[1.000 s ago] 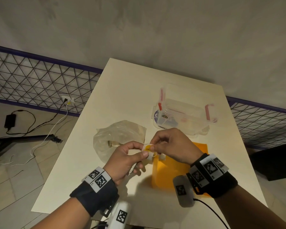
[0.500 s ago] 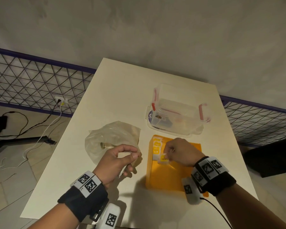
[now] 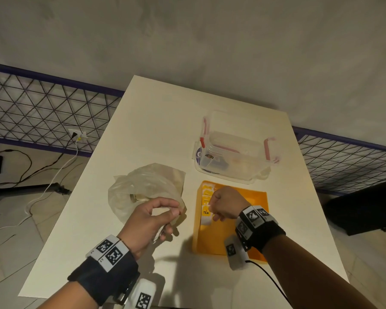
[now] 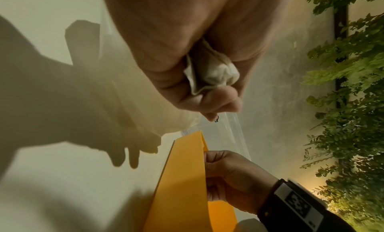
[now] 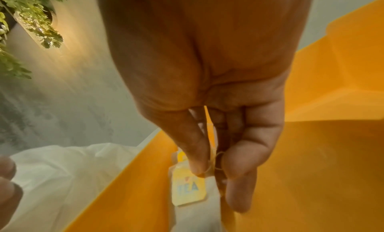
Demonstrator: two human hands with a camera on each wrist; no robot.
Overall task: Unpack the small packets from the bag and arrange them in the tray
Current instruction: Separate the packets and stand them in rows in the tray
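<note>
While my right hand (image 3: 224,205) lowers a tea packet (image 3: 206,214) into the tray (image 3: 254,197), my left hand (image 3: 152,216) waits at the bag (image 3: 143,188) — stock as follows.

Item: tray. Orange, rectangular, shallow, smooth matt plastic; lower centre of the head view, flat on the desk (image 3: 161,130). Packets line up along its left wall, I judge so that the row fills from one side.

Item: tea packet. Small white paper sachet, soft, with a square yellow tag printed TEA (image 5: 188,188) and a thin string. My right thumb and forefinger pinch it at the string, tag hanging down, the other fingers curled; it sits just at the left wall of the tray, joining the packets (image 3: 206,190) already laid above it in the frame.

Item: bag. Clear thin plastic, crumpled and cloudy, left of the tray and apart from it. My left hand is clenched on it: thumb and forefinger pinch its near edge, likely to keep the mouth open for the next reach. Crumpled white material (image 4: 209,71) is bunched inside my curled fingers — whether packet or plastic, I cannot tell.

Item: clear lidded box (image 3: 234,152). Rigid plastic, red clips, above the tray in the frame; small items inside, indistinct.
</note>
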